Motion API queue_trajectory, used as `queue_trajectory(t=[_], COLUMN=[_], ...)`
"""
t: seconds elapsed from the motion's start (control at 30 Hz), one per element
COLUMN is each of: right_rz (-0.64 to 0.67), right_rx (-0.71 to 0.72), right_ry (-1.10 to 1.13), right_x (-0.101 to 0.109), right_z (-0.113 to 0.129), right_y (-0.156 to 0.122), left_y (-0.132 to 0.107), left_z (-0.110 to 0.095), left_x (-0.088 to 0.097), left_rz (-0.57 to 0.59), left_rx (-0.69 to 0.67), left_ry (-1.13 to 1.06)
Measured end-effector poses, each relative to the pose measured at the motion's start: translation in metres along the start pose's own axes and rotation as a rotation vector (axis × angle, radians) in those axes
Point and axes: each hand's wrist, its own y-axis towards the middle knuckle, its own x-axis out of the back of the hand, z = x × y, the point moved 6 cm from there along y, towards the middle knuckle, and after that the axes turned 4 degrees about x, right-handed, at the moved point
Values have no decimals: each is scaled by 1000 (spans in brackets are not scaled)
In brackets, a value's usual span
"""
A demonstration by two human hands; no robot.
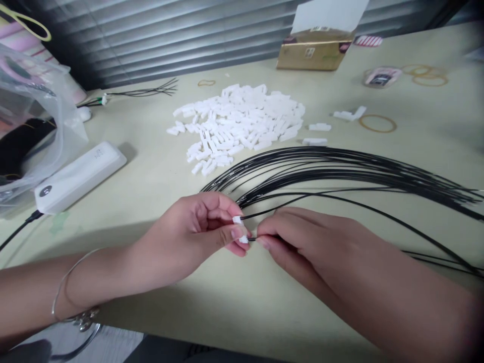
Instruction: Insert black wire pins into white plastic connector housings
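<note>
Between the thumb and fingers of my left hand (204,227) is a small white connector housing (240,229). One black wire (264,211) enters the housing near its upper end. At the lower end my right hand (302,237) pinches another black wire (252,239) close to the housing; whether its tip is fully seated cannot be seen. Just beyond my hands a thick bundle of black wires (333,156) curves across to the right. A large pile of loose white housings (245,118) lies behind the bundle.
On the left are a white power bank (81,176) with a cable and a clear plastic bag (71,116). A wired connector (104,99) lies near the back. A gold box (313,53) stands by the blinds (170,30). Rubber bands (378,123) and a few stray housings (319,127) sit at right.
</note>
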Motion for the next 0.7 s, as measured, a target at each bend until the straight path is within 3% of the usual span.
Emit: queue_trajectory(t=[0.4,0.53,0.6,0.7], right_rz=[33,82,15,-208], right_rx=[-63,-12,-80,-121], right_ry=[86,35,-75,-261], right_x=[-4,11,29,55], right_z=[3,-1,-14,-33], right_y=[5,3,3,5], left_y=[-1,-2,-3,-5], left_z=[1,3,4,6], left_x=[-2,-2,-4,-5], left_rz=[-30,-3,25,54], left_rx=[-25,-27,-51,-66], left_ry=[29,74,102,128])
